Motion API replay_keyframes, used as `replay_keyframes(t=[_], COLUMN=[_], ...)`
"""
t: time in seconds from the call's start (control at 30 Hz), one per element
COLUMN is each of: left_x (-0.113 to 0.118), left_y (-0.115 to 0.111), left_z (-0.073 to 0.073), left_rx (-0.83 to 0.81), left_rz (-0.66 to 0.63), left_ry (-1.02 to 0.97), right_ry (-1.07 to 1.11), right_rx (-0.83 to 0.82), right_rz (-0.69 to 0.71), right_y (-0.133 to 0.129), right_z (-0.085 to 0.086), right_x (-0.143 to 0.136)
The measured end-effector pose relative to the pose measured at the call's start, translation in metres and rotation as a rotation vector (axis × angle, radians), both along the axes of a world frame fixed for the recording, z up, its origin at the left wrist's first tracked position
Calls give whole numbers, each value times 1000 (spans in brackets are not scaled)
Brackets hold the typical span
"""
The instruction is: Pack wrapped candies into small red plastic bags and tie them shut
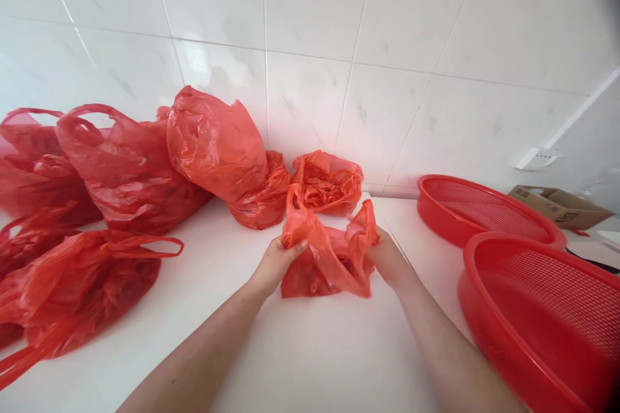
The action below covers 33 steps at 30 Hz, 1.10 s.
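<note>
A small red plastic bag [317, 264] rests on the white table in front of me, its top spread between both hands. My left hand [283, 258] grips the bag's left edge, thumb on top of the plastic. On the opposite side, my right hand [385, 253] is closed on the right edge, its fingers partly hidden by the crumpled plastic. Something darker shows through the bag's lower part, but I cannot make it out. Just behind it sits another open red bag [327, 184] against the wall.
Several filled red bags [130, 174] crowd the left side of the white table [290, 355]. Two red mesh baskets [484, 206] [537, 322] stand at the right. Beyond them are a cardboard box [562, 206] and a wall socket [537, 158]. A tiled wall [310, 13] closes the back.
</note>
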<state>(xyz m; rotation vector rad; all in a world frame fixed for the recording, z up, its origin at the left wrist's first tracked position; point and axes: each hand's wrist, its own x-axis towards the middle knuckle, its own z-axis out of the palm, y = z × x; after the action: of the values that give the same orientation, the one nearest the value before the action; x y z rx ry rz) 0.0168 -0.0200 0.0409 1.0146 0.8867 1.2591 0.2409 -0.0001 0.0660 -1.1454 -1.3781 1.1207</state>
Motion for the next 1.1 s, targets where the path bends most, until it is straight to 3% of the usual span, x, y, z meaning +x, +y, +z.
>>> replay_keyframes(t=[0.07,0.2,0.37,0.43,0.5,0.57,0.63,0.73,0.87,1.1], left_x=[-3,-10,-10,-9,-9,-10,-12,-14,-16,-12], left_y=[2,6,9,9,8,5,2,-2,-5,-2], left_z=[-4,-7,-8,-9,-9,-8,-5,-1,3,-1], left_rx=[-98,-172,-209,-227,-222,-192,-136,-70,-151,-314], left_rz=[65,179,186,215,211,142,51,-76,-188,146], left_ry=[-139,-352,-357,-349,-353,-369,-390,-386,-290,-371], right_ry=[186,558,602,571,530,498,475,397,341,660], right_rx=[-70,-137,-233,-188,-106,-32,35,60,-90,-141], right_rz=[0,-195,-252,-183,-18,157,230,199,69,-34], right_y=[1,13,21,16,8,-1,-9,-17,-19,1], right_z=[-7,-27,-45,-41,-32,-20,-8,3,5,-19], right_x=[2,11,21,23,24,22,16,6,0,19])
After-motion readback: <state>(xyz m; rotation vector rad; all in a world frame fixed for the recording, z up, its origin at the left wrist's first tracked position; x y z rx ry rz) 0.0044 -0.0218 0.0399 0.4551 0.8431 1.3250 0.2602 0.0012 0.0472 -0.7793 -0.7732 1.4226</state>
